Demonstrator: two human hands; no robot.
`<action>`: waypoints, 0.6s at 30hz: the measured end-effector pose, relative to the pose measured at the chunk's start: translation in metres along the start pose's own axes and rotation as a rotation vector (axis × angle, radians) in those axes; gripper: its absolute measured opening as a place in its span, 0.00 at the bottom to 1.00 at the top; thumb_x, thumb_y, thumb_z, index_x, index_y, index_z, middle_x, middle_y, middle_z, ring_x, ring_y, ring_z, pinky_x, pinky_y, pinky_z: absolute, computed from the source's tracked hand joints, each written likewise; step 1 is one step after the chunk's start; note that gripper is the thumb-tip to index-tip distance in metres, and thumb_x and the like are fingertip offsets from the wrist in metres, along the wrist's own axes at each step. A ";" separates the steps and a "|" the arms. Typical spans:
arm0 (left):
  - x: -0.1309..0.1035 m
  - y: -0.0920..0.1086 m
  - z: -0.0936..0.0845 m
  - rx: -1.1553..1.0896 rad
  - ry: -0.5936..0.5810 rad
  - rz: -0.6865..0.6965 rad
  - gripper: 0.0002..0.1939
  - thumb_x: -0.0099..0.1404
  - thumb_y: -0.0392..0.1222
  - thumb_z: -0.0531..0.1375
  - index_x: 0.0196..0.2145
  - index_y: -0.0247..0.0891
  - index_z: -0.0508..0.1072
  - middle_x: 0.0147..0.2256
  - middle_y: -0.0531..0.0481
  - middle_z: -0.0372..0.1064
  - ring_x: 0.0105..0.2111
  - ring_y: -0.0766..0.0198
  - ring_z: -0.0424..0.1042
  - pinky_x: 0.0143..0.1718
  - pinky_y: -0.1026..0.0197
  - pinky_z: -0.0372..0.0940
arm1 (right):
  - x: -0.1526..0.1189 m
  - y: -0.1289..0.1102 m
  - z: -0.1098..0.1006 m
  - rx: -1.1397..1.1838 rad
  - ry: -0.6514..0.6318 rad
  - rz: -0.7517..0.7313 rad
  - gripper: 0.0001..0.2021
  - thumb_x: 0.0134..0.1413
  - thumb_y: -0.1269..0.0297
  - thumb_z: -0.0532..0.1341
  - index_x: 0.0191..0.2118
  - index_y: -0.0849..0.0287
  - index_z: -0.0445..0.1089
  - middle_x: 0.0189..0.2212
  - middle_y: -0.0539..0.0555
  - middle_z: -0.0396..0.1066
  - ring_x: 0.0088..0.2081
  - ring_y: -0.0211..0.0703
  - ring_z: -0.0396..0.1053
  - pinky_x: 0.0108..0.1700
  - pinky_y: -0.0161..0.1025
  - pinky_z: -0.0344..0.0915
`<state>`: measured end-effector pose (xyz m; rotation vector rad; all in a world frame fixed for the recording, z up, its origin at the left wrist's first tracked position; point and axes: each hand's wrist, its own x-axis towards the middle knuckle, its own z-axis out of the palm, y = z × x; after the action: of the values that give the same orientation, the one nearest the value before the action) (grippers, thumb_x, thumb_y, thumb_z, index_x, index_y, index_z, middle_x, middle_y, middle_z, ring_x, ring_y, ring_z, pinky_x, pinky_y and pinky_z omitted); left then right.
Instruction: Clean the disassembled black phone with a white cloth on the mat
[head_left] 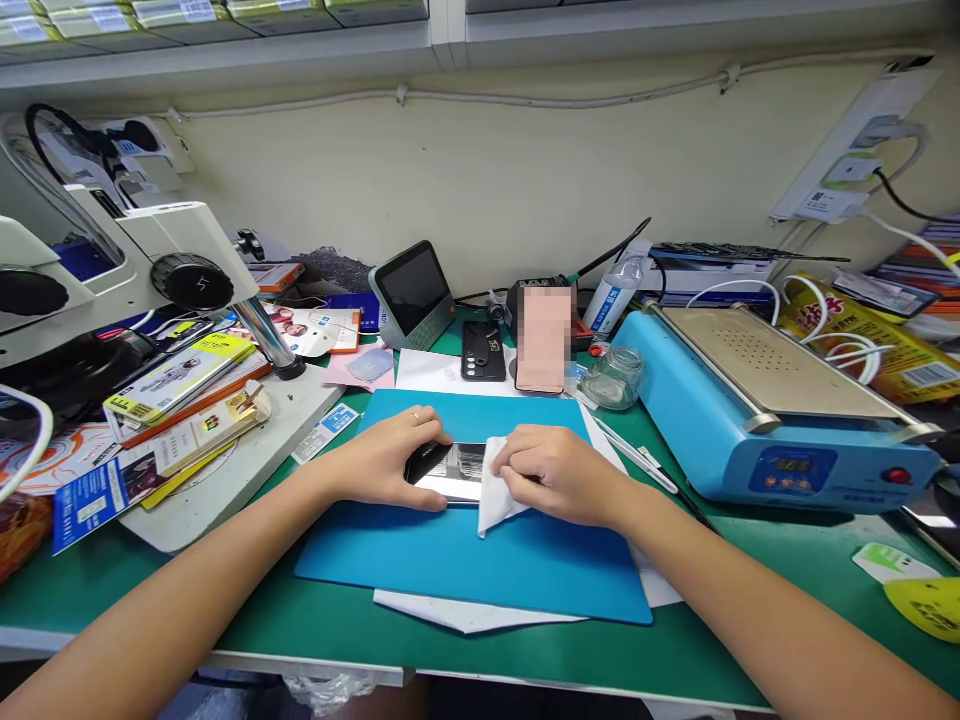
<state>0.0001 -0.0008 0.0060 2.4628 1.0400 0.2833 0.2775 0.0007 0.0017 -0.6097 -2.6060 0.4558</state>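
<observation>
Lying across the centre of the frame, the blue mat [480, 560] is carrying the phone [450, 472]. The left hand [386, 462] is curling over the phone's left end, pinning it. The right hand [555, 470] is pinching a white cloth [495, 495] against it, probably wiping. Uneven pressure could be sliding the phone off the mat.

Your left hand [390, 462] lay on a glossy, mirror-bright phone [448, 471], its glass face catching reflections, while your right hand [555, 472] pressed a soft white cloth [495, 492] against it. Beneath them sat a smooth, matt blue mat [480, 555] over white paper [450, 610]. The heater [757, 420] showed shiny blue plastic and a dull brushed-metal plate. A clear glass jar [613, 378] stood nearby.
</observation>
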 end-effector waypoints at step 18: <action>-0.001 -0.001 0.001 0.012 0.001 -0.004 0.29 0.57 0.58 0.69 0.51 0.42 0.70 0.44 0.48 0.65 0.44 0.54 0.67 0.43 0.56 0.65 | 0.000 -0.003 -0.004 0.014 -0.066 -0.004 0.07 0.66 0.65 0.61 0.37 0.59 0.76 0.39 0.55 0.76 0.42 0.44 0.70 0.44 0.40 0.66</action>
<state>-0.0004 -0.0012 0.0048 2.4714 1.0505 0.2779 0.2783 -0.0015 0.0061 -0.5943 -2.6634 0.5003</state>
